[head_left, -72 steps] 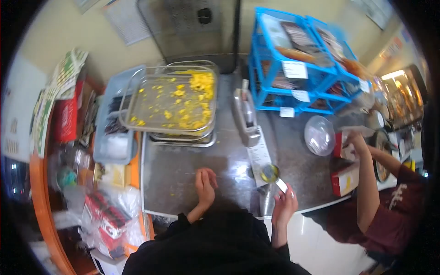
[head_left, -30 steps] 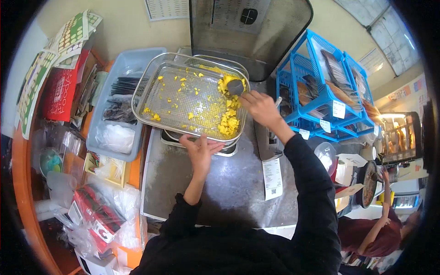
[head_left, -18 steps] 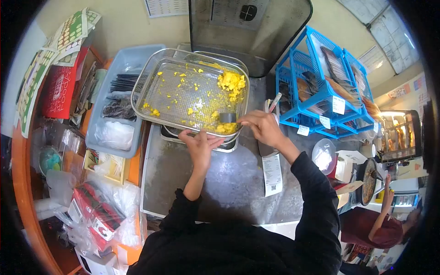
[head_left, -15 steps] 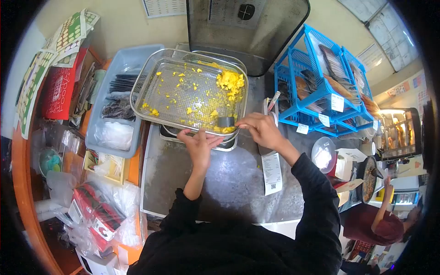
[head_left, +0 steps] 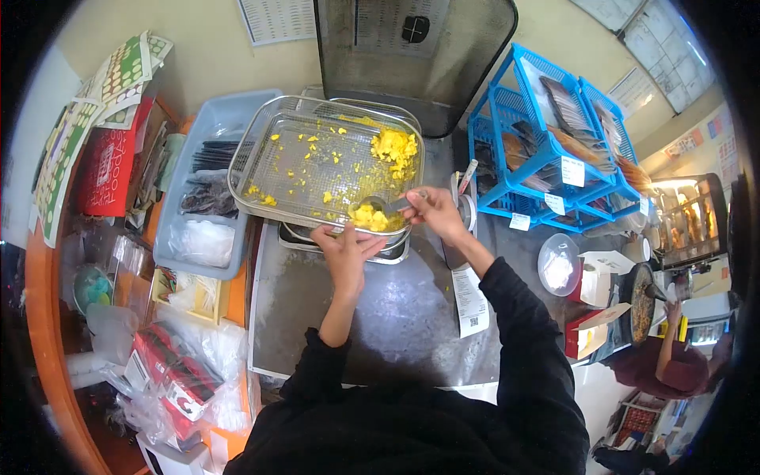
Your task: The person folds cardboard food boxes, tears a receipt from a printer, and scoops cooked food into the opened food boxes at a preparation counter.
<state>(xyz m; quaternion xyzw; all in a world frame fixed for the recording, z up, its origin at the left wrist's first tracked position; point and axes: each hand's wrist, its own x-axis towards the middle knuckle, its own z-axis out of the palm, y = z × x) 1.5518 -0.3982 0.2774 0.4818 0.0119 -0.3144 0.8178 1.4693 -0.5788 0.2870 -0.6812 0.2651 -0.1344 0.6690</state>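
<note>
A metal mesh tray (head_left: 255, 202) holds crumbly yellow food (head_left: 394, 150), heaped at its right side with loose bits scattered over the mesh. My left hand (head_left: 345, 260) grips the tray's near rim, with fingers along the outer edge. In my right hand (head_left: 438, 216) is a metal spoon (head_left: 393, 207), held by its handle inside the tray's near right corner. The spoon's bowl touches a small yellow clump (head_left: 367, 217) there. Below the tray, part of another metal tray (head_left: 388, 255) shows.
A blue-grey bin (head_left: 169, 229) with packets stands left. Blue baskets (head_left: 507, 170) of packets rise at right, near a printed receipt (head_left: 470, 301) and a round clear container (head_left: 559, 265). A dark mesh panel (head_left: 388, 71) stands behind. Another person (head_left: 673, 366) works at far right.
My right hand has lifted slightly and turned the spoon, whose bowl has shifted left onto a yellow clump near the rim. My left hand remains at the tray edge.
</note>
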